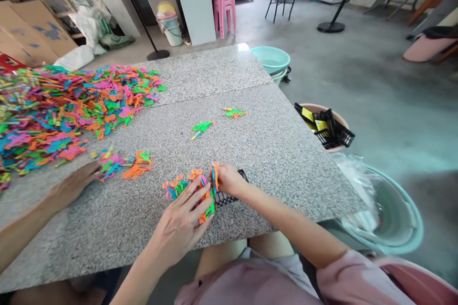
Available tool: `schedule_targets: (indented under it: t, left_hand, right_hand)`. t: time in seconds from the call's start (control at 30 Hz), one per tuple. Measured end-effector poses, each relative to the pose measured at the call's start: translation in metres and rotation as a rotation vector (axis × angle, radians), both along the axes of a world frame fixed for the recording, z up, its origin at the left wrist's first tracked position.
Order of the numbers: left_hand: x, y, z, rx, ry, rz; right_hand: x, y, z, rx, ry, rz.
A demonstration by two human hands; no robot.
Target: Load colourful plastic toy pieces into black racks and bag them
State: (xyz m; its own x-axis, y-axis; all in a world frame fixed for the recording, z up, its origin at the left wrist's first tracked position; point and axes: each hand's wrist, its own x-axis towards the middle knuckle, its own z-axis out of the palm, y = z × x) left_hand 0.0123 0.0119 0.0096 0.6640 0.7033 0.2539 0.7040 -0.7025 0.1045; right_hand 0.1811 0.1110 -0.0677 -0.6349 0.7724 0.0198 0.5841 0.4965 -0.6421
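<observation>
My left hand (188, 212) lies with outstretched fingers over a row of colourful small toy guns (180, 187), several with round orange tips standing up. The row runs along the left part of a shallow black plastic basket (226, 198), whose open-work floor shows on the right. Pinched in my right hand (229, 180) is an orange and blue toy gun (214, 177), held upright over the basket beside the row. Beyond my hands, a green toy gun (202, 127) and a green and orange one (235, 113) lie on the speckled stone table (272, 152).
A large heap of toy guns (71, 105) covers the table's far left. Another person's hand (77, 183) touches a smaller pile (110, 164) at left. Off the right edge stand a tub of black baskets (331, 126), a turquoise basin (270, 57) and a tub with plastic bags (397, 209).
</observation>
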Motion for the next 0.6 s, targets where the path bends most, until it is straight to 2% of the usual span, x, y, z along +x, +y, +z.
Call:
schedule_targets:
  t: [0.17, 0.33, 0.47, 0.6]
  left_hand:
    - [-0.002, 0.0, -0.001, 0.064, -0.005, -0.042]
    - [-0.003, 0.0, -0.003, 0.034, -0.029, -0.039]
    - [0.002, -0.003, 0.0, 0.016, -0.017, -0.006]
    - [0.011, -0.008, 0.007, -0.013, 0.079, 0.071]
  right_hand:
    - [-0.007, 0.004, 0.014, 0.037, -0.124, 0.036]
    - [-0.001, 0.009, 0.006, -0.095, -0.087, -0.033]
    - [-0.005, 0.004, 0.004, -0.038, -0.096, -0.027]
    - [-0.012, 0.002, 0.006, -0.029, -0.098, 0.056]
